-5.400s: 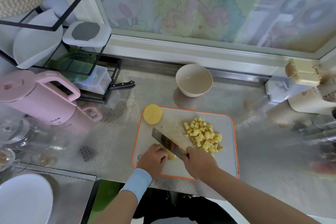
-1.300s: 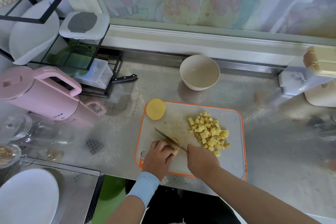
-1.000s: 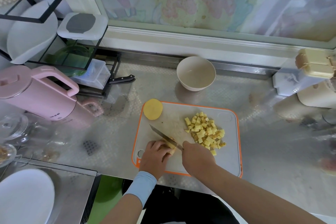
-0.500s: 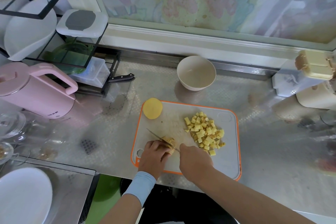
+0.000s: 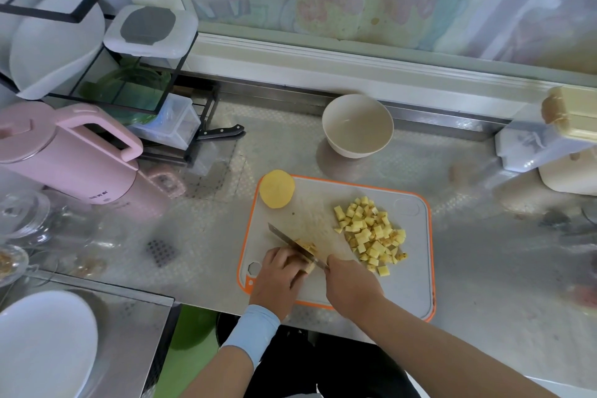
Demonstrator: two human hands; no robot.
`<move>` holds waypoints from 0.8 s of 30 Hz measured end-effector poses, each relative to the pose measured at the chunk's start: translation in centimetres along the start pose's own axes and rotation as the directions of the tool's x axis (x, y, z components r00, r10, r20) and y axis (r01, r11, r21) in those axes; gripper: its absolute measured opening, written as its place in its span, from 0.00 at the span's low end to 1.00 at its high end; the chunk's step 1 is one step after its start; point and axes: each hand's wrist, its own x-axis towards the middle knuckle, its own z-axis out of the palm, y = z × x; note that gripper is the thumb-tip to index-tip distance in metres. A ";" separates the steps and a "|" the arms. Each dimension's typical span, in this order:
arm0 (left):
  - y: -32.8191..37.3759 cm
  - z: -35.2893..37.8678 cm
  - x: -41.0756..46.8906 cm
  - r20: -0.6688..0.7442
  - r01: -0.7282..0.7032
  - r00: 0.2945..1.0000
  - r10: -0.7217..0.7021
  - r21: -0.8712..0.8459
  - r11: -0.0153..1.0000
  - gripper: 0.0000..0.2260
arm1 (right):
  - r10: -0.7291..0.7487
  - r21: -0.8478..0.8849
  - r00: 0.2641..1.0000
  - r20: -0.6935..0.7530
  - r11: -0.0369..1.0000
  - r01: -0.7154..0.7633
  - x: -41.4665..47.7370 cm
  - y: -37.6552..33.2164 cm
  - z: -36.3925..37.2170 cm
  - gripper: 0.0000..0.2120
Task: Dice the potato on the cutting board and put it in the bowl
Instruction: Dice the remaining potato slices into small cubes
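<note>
left hand [image 5: 280, 278], pale blue wristband [image 5: 251, 333], fingers curled down over a small potato piece [image 5: 307, 249] at the near-left of the cutting board [image 5: 410, 287]; right hand [image 5: 350, 281] closed around the handle of a knife [image 5: 292, 243], whose blade lies slantwise across that piece. steel counter [image 5: 484, 284], patterned and reflective, carries all of it. pink electric kettle [image 5: 68, 152] at far left, with small dark lettering near its base too blurred to read. black wire rack [image 5: 97, 52] behind it holds white dishes and a green bowl. white plate [image 5: 45, 346] at lower left. cutting board grey with an orange rim, a hole at its near-left corner. empty cream bowl [image 5: 357, 126] beyond the board's far edge, well apart from the hands, with nothing between it and the board. heap of diced potato [image 5: 371, 233] at the board's centre-right, just beside the right hand. round potato half [image 5: 277, 193], cut face up, overhangs the far-left corner. black-handled knife [image 5: 219, 132] lies at the rack's foot. compared with half a second ago the blade sits slightly further right along the piece; heap, half and bowl are unchanged.
</note>
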 end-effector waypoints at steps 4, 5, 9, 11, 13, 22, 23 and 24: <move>0.2 0.1 -0.5 -0.006 0.025 1.000 -0.025 0.002 1.000 0.06 | -0.003 -0.003 1.000 0.000 1.000 0.003 0.1 -0.1 -0.1 0.04; 0.3 0.0 -0.6 -0.009 0.053 0.999 -0.053 -0.004 0.999 0.06 | -0.001 -0.003 1.000 0.002 1.000 0.001 0.1 -0.1 -0.1 0.04; 0.6 -0.3 -0.3 0.000 0.119 0.993 -0.119 -0.033 0.992 0.07 | -0.016 -0.023 1.000 -0.011 1.000 0.016 0.0 -0.3 -0.6 0.05; 0.6 -0.4 -0.2 0.009 0.126 0.992 -0.125 -0.036 0.991 0.06 | -0.031 -0.046 0.999 -0.028 0.998 0.030 -0.2 -0.4 -0.9 0.05; 0.5 -0.4 -0.2 0.009 0.136 0.991 -0.136 -0.038 0.990 0.06 | -0.039 -0.065 0.998 -0.052 0.997 0.036 -0.6 -0.7 -1.2 0.05; 0.4 -0.2 -0.4 -0.019 0.152 0.988 -0.154 -0.070 0.986 0.05 | -0.042 -0.100 0.998 -0.040 0.994 0.038 -2.2 -1.8 -1.3 0.05; 0.4 -0.2 -0.3 -0.021 0.148 0.988 -0.150 -0.071 0.986 0.05 | -0.038 -0.094 0.999 -0.038 0.995 0.034 -2.2 -1.8 -1.3 0.05; 0.3 -0.2 -0.3 -0.021 0.148 0.989 -0.149 -0.072 0.986 0.05 | -0.036 -0.091 0.999 -0.034 0.995 0.033 -2.2 -1.9 -1.2 0.05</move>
